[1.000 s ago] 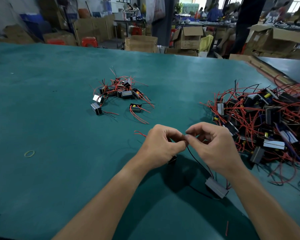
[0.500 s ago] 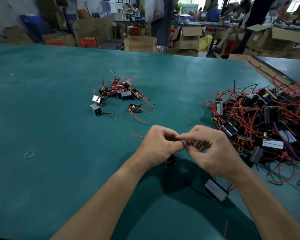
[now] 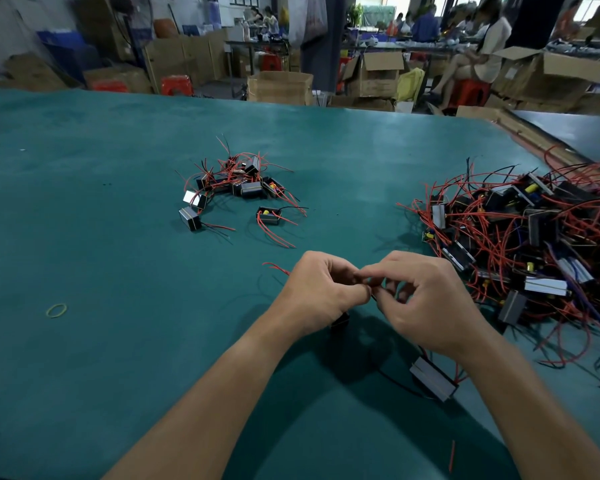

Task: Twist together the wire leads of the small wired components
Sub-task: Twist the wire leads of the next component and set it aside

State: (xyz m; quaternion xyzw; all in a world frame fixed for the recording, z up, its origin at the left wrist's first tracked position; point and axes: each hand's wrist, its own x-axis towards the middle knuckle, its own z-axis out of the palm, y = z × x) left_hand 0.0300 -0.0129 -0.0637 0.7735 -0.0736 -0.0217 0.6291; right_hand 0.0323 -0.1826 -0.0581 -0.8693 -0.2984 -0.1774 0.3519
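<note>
**two hands pinching a black wire over the green table**

nearest us, at about five o'clock from where our hands meet, a short red wire scrap [image 3: 451, 455] lies alone on the green table [image 3: 118, 341]. a little farther out, just beside our right wrist, a grey box [image 3: 433, 378] rests on the table. a dark lead trails from its left end, and red leads show at its far side.

our left hand [image 3: 321, 289] and right hand [image 3: 426, 306] meet in the middle of the view. both are curled. the left thumb and forefinger pinch a thin black wire [image 3: 373, 295], and the right thumb and forefinger pinch the same wire just beside them. our fingers hide the joint itself, so we cannot tell how many leads are in the pinch. a small black part [image 3: 340, 319] peeks out below the left hand, in its shadow. a red lead [image 3: 276, 267] pokes out at ten o'clock of that hand.

at nine o'clock, well apart from the hands, a yellow rubber band [image 3: 56, 310] lies flat. at eleven o'clock, farther out, sits a small pile [image 3: 238, 185] of black boxes with red and black leads, with two boxes loose at its near edge. at two o'clock a much larger heap [image 3: 534, 244] of the same parts spreads to the right edge of the view.

beyond the table's far edge, cardboard boxes [image 3: 279, 87] stand at twelve o'clock. at one o'clock a person [image 3: 482, 46] sits on a red stool [image 3: 468, 91].
</note>
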